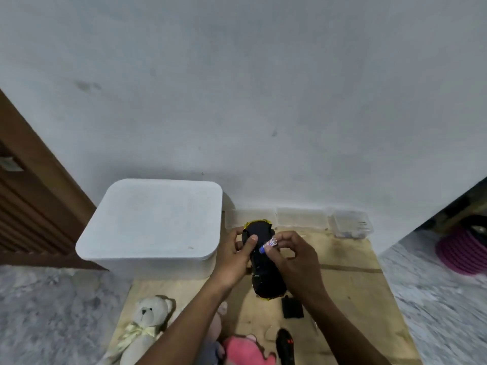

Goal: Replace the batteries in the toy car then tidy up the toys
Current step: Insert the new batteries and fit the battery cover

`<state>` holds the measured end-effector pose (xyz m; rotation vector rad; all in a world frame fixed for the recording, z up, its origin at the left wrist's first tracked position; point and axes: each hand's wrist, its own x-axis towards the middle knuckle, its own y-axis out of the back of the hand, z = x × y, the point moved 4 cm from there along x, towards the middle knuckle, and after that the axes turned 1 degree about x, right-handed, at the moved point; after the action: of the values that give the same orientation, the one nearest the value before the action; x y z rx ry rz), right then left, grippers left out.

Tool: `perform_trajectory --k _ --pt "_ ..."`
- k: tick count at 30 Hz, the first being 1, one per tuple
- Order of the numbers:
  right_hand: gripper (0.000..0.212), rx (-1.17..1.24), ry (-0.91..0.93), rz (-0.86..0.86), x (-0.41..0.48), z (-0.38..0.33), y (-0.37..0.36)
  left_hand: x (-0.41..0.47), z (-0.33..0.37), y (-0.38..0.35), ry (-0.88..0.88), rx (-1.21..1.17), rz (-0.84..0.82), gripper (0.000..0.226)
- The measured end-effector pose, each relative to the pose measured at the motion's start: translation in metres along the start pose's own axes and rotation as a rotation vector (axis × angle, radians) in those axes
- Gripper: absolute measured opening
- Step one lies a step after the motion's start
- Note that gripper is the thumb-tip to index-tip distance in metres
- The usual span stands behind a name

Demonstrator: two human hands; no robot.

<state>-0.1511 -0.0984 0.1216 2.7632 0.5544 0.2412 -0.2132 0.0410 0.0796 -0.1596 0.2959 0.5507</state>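
The toy car (266,270) is held upside down over the cardboard mat, its black underside up and yellow trim showing at both ends. My left hand (237,256) grips its left side, thumb pressed on the underside. My right hand (287,254) pinches a small battery (269,245) with a blue end and a white label, right above the car's underside. A black battery cover (292,307) lies on the mat just below the car.
A white lidded bin (155,222) stands at the left against the wall. Small clear plastic boxes (351,223) line the wall. A white teddy bear (143,327), a pink soft toy (245,350) and a black remote (285,346) lie on the cardboard mat (347,299).
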Motion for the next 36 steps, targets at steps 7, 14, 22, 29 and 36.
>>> perform_trajectory --k 7,14,22,29,36 --pt "0.024 -0.133 0.043 0.098 -0.002 -0.010 -0.005 -0.008 0.013 0.011 -0.050 -0.034 -0.002 0.022" --pt "0.016 -0.289 0.138 0.131 0.000 -0.011 -0.007 -0.009 0.025 0.020 -0.101 0.006 -0.016 0.026" --pt "0.017 -0.486 0.237 0.067 -0.001 -0.011 -0.015 -0.012 0.026 0.023 -0.121 0.042 0.009 0.025" --pt "0.024 -0.514 0.268 0.044 0.004 -0.013 -0.018 -0.010 0.031 0.025 -0.118 0.040 0.008 0.026" --pt "0.027 -0.449 0.290 0.034 0.016 -0.017 -0.020 -0.004 0.038 0.026 -0.120 0.028 0.001 0.019"
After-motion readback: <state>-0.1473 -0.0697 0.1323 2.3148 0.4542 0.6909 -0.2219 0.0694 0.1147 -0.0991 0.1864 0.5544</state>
